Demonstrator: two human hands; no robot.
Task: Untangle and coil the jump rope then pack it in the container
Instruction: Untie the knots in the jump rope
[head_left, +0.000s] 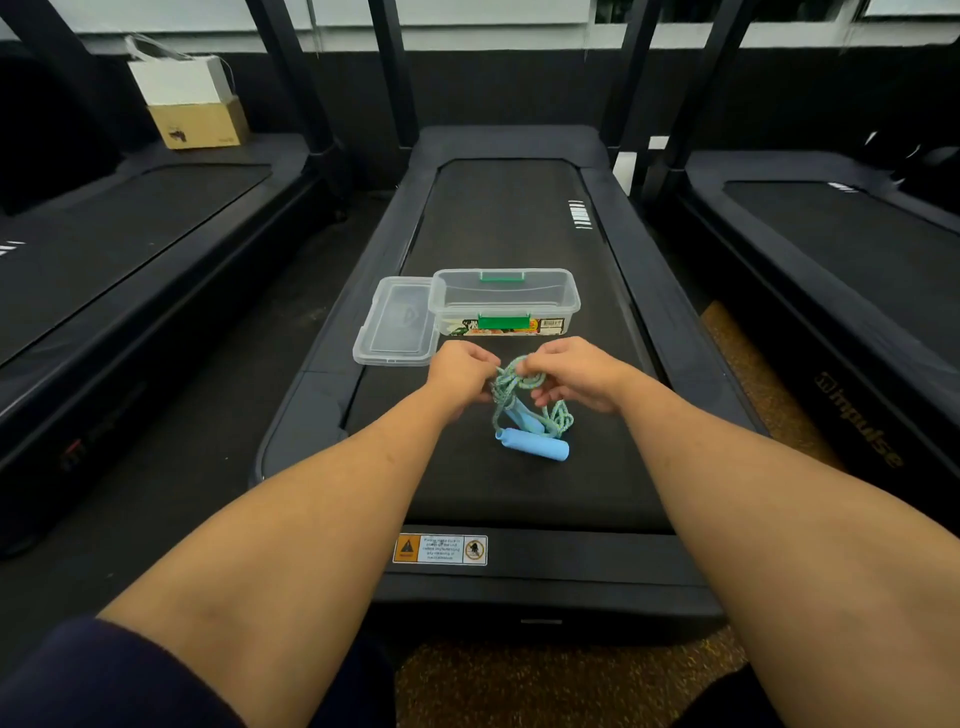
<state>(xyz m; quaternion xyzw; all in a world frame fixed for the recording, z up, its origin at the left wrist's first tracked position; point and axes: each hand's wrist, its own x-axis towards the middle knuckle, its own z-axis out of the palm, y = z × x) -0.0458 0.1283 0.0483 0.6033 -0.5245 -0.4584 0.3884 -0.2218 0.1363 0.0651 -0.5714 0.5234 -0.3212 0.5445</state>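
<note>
A tangled green-and-white jump rope (519, 387) with light blue handles (535, 448) lies on the black treadmill belt (498, 223). My left hand (460, 371) pinches the rope's left side. My right hand (571, 374) grips the knotted loops from the right. One blue handle lies flat on the belt below my hands, the other stands partly hidden in the rope. Just beyond my hands stands a clear plastic container (506, 301) with green clips, open and with nothing in it. Its clear lid (397, 322) lies flat to the left of it.
Black side rails (670, 312) run along the belt, with upright posts at the far end. More treadmills stand to the left and right. A cardboard box (200, 124) under a white bag sits far left. A warning sticker (440, 550) marks the near end.
</note>
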